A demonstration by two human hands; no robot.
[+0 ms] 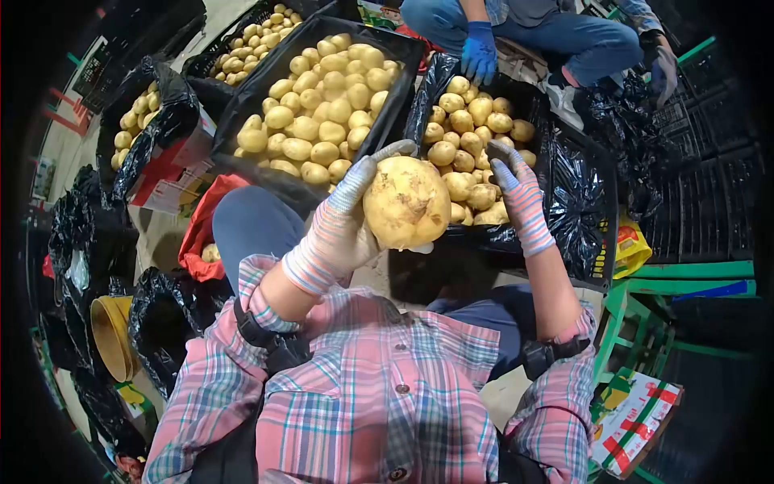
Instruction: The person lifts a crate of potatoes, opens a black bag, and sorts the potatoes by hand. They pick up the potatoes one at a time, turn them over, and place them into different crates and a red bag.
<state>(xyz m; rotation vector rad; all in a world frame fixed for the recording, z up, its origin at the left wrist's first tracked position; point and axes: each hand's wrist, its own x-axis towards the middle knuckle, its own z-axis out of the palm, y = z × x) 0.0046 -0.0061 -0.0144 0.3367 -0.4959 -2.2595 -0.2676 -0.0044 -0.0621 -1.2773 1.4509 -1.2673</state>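
Observation:
A large pale potato [405, 202] with brown scuffed patches is held up in front of my chest. My left hand [345, 211], in a striped glove with grey fingertips, is closed round its left side. To the right, my right hand [520, 189], gloved the same way, has its fingers stretched out, apart from the potato and over the right edge of a black-lined crate of potatoes [461, 145]. Another black-lined crate [409, 52], heaped with potatoes, lies beyond my left hand.
Across from me sits a person whose blue-gloved hand [480, 53] touches the far edge of the right crate. A potato-filled box lined with black plastic [173, 133] stands at left, near a yellow bucket [113, 339]. Green stools [685, 270] and a cardboard box [637, 419] are at right.

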